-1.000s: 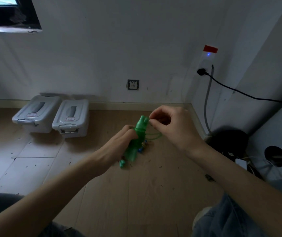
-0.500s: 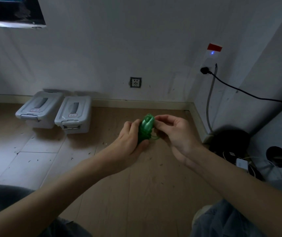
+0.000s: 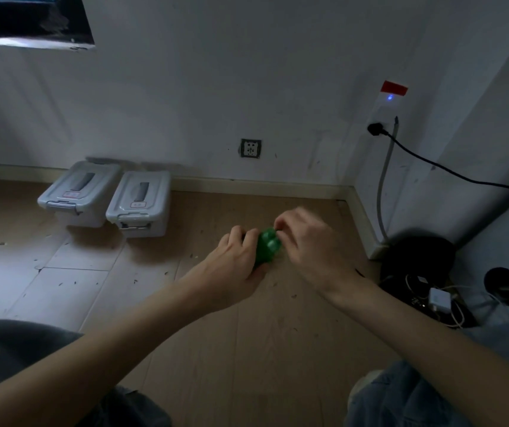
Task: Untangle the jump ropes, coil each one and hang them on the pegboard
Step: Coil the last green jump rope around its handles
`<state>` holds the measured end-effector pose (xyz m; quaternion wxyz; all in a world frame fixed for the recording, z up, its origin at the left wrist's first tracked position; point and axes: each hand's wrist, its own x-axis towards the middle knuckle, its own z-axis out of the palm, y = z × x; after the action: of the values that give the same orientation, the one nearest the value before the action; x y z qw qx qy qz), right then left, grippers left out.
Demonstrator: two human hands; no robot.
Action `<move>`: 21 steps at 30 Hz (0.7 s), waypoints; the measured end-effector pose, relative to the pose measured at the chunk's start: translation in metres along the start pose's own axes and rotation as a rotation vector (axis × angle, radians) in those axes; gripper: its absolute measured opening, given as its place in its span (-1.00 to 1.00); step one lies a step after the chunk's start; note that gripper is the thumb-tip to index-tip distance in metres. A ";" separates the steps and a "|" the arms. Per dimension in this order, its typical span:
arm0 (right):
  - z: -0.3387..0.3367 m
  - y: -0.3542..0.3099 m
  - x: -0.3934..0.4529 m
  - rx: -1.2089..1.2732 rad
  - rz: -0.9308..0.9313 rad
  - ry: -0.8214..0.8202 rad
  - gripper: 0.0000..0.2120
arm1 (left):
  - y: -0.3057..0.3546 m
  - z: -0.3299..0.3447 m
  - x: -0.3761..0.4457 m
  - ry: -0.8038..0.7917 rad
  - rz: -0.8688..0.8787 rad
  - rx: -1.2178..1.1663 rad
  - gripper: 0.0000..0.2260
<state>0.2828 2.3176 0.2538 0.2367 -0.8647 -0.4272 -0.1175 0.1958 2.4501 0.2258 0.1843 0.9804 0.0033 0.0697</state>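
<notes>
gripping the pair of green plastic jump-rope handles (image 3: pixel 267 247) side by side, the left hand (image 3: pixel 237 262) is closed around them from the left, so only their rounded ends show between the two hands, held in the air above the pale wooden plank floor (image 3: pixel 247 349). the right hand (image 3: pixel 305 241) sits just beside them on the right, its fingertips (image 3: pixel 279 227) pinched together at the top of the handles; it is blurred, and whether they pinch the cord or the handle itself cannot be told. the cord is hidden behind the hands. two grey lidded plastic storage boxes (image 3: pixel 110 200) stand next to each other against the white wall (image 3: pixel 216 87), well to the left of the hands. a black cable (image 3: pixel 432 163) runs from a white wall socket with a blue light (image 3: pixel 385 109) off to the right, and a tangle of chargers and wires (image 3: pixel 432 297) lies in the right corner.
</notes>
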 end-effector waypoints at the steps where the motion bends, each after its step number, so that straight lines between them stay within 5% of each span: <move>1: 0.002 0.000 0.000 -0.015 -0.008 -0.003 -0.90 | 0.001 0.004 0.000 -0.037 -0.043 -0.022 -0.58; 6: -0.004 -0.006 0.008 0.696 0.243 -0.211 -0.90 | -0.003 0.012 0.002 -0.316 -0.215 -0.281 -0.55; 11: -0.003 0.011 0.015 1.092 0.720 -0.088 -0.86 | 0.001 0.015 -0.002 -0.255 -0.162 -0.328 -0.54; 13: 0.001 0.016 0.010 0.972 0.701 -0.259 -0.92 | 0.000 0.020 -0.005 -0.235 -0.145 -0.219 -0.64; 17: 0.008 0.021 -0.002 0.302 0.261 -0.533 -0.90 | -0.006 0.026 -0.012 -0.351 -0.148 -0.125 -0.72; 21: -0.001 0.020 -0.008 0.284 0.074 -0.769 -0.96 | -0.013 0.023 -0.019 -0.589 -0.173 -0.261 -0.67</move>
<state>0.2935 2.3012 0.2449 0.1808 -0.8192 -0.4650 0.2828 0.1807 2.4530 0.1973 0.3068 0.9226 0.0242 -0.2325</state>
